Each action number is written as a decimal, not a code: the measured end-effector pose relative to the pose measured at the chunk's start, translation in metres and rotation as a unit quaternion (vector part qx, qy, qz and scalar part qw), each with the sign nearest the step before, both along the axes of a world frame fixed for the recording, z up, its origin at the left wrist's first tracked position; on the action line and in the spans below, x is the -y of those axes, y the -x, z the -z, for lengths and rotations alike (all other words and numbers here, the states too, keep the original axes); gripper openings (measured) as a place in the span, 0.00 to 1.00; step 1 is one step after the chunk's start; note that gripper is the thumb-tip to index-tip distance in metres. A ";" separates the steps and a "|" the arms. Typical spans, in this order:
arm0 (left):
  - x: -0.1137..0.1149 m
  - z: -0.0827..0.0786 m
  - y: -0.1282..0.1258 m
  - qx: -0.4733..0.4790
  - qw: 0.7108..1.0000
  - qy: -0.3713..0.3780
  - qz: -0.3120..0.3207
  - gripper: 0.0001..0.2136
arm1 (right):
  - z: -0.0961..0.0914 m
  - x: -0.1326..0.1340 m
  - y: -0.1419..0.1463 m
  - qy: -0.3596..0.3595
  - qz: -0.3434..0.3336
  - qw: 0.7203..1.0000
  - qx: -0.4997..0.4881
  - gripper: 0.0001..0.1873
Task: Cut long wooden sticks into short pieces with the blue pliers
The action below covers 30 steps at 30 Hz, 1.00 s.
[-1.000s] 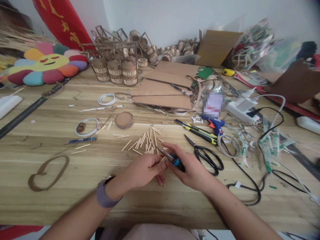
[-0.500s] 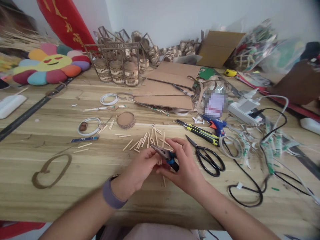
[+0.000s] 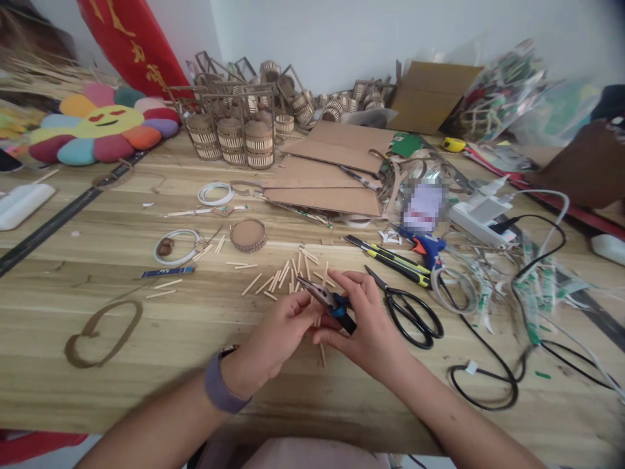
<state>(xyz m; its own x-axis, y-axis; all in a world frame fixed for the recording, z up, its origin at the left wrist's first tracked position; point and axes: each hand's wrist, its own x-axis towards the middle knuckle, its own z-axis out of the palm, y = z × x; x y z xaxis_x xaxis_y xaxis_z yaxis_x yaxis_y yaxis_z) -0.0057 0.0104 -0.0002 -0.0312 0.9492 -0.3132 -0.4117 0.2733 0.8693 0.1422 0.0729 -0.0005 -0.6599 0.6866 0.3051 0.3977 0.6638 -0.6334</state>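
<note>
My right hand (image 3: 367, 319) is wrapped round a pair of needle-nose pliers (image 3: 333, 301) with dark blue handles, their jaws pointing up and left. Close against it, my left hand (image 3: 280, 329) pinches a thin pale wooden stick (image 3: 323, 355); the stick's middle is hidden by my fingers and the pliers. A loose pile of short wooden sticks (image 3: 280, 276) lies on the table just beyond my hands. Right of the pliers rest black-handled scissors (image 3: 413, 312). A round woven piece with a flat brown base (image 3: 248, 234) sits beyond the pile.
A yellow-black utility knife (image 3: 390, 260), a blue glue gun (image 3: 424, 246) and a power strip (image 3: 481, 221) with cables lie to the right. Cardboard sheets (image 3: 322, 172) and small woven baskets (image 3: 232, 140) stand farther back. A brown strip loop (image 3: 103, 333) lies at left.
My view has shifted slightly, so the table scene sits a little farther right. Both hands stay together at the pliers, with their grip much the same.
</note>
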 end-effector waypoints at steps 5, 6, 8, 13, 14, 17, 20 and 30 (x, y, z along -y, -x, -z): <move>0.000 -0.006 0.008 -0.039 0.999 0.008 0.036 0.17 | -0.034 -0.008 -0.019 0.287 -0.032 0.956 0.056 0.27; 0.000 -0.007 0.009 -0.047 0.998 0.013 0.037 0.17 | -0.040 -0.010 -0.025 0.336 -0.031 0.939 0.070 0.27; 0.000 -0.008 0.011 -0.061 0.997 0.022 0.035 0.17 | -0.048 -0.015 -0.037 0.396 -0.023 0.913 0.094 0.28; 0.001 -0.008 0.011 -0.083 0.995 0.022 0.051 0.16 | -0.049 -0.021 -0.056 0.490 -0.047 0.858 0.145 0.27; 0.002 -0.008 0.011 -0.085 0.994 0.023 0.060 0.16 | -0.049 -0.021 -0.056 0.510 -0.050 0.847 0.144 0.26; 0.002 -0.008 0.010 -0.089 0.992 0.022 0.089 0.16 | -0.050 -0.020 -0.050 0.550 -0.060 0.822 0.133 0.25; 0.003 -0.010 0.008 -0.086 0.990 0.025 0.114 0.18 | -0.051 -0.019 -0.041 0.561 -0.065 0.816 0.125 0.24; 0.004 -0.009 0.006 -0.039 0.989 0.029 0.137 0.23 | -0.052 -0.021 -0.023 0.567 -0.145 0.805 0.094 0.18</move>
